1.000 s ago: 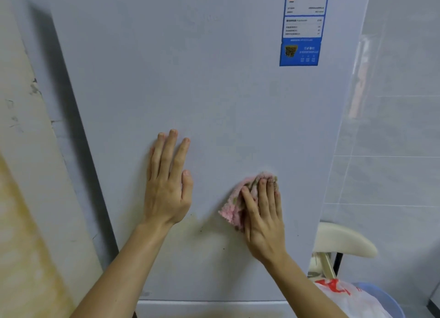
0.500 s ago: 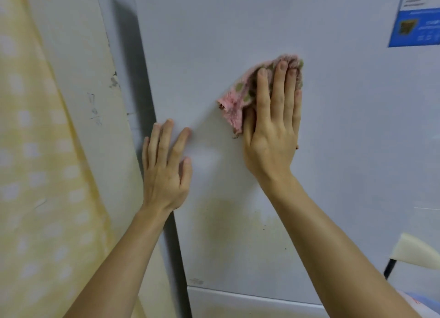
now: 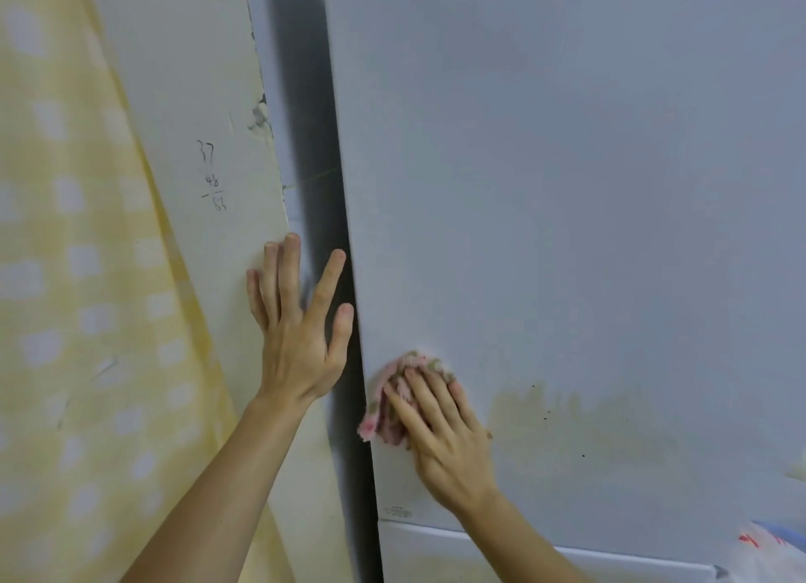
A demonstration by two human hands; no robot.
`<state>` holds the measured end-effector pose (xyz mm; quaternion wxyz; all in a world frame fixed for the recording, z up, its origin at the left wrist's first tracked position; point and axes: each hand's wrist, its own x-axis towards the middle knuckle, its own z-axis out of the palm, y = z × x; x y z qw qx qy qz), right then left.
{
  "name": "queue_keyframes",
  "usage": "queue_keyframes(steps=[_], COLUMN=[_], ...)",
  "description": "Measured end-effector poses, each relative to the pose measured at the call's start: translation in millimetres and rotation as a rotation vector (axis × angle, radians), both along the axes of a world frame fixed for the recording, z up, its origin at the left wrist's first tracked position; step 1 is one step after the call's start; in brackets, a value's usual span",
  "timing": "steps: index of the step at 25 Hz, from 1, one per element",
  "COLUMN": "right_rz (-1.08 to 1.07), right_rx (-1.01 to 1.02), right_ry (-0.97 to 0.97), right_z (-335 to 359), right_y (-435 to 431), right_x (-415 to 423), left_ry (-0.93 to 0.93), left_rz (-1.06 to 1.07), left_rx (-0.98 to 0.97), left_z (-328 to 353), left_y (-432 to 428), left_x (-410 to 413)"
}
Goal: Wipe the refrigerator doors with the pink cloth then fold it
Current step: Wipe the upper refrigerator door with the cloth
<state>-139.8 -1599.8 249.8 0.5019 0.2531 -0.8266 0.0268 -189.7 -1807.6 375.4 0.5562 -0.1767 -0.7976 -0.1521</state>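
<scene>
The pale grey refrigerator door fills the right of the view. My right hand presses a bunched pink cloth flat against the door's lower left corner, close to its left edge. The cloth sticks out above and left of my fingers. My left hand is spread with fingers apart, off the door, over the dark gap beside the fridge and the wall's edge. It holds nothing. A yellowish stain with dark specks runs across the door to the right of the cloth.
A cream wall with pencilled numbers stands left of the fridge, with a yellow patterned curtain further left. The seam to the lower door runs below my right hand. A white plastic bag shows at the bottom right.
My right hand has swept the cloth down and left, from the upper door to its lower left corner. My left hand has come off the door onto the gap beside it. The view shifted left.
</scene>
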Motion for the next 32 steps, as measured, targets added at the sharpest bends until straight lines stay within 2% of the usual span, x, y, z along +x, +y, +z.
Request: queue_keyframes(steps=[3, 5, 9, 20, 27, 32], right_rz=[0.145, 0.218, 0.175, 0.095, 0.134, 0.066], right_rx=[-0.112, -0.193, -0.336, -0.338, -0.328, -0.307], right_ry=[-0.054, 0.032, 0.211, 0.166, 0.359, 0.486], right_z=[18, 59, 123, 79, 76, 62], right_y=[3, 0, -15, -38, -37, -39], right_x=[3, 1, -11, -16, -28, -45], left_ry=[-0.016, -0.012, 0.000, 0.066, 0.192, 0.251], left_rz=[-0.011, -0.033, -0.061, -0.003, -0.042, -0.008], left_rx=[0.005, 0.019, 0.041, 0.098, 0.063, 0.050], left_z=[-9, -11, -11, -52, -81, -108], left_y=[-11, -10, -4, -6, -11, -14], left_x=[-5, -9, -9, -13, -25, -31])
